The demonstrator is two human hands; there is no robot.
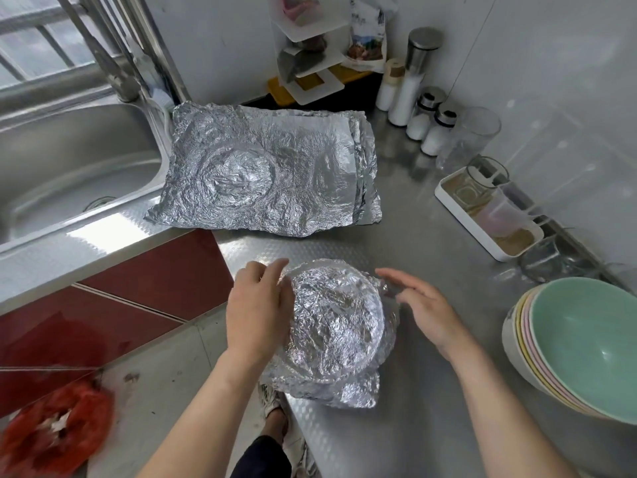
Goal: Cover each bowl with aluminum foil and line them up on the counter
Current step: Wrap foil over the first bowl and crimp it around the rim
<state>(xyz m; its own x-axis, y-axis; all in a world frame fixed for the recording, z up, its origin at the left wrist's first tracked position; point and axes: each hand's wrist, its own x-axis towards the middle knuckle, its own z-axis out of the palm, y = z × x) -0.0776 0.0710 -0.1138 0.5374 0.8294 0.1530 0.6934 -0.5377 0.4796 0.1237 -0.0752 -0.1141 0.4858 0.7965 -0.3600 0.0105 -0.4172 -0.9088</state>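
Head view: left hand (256, 315) holds foil-covered bowl (336, 322)

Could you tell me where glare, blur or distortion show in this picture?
Head view: glare whitens the counter edge by the sink; the right hand is motion-blurred, the left hand on the covered bowl sharper; wide-angle distortion bends the window bars.
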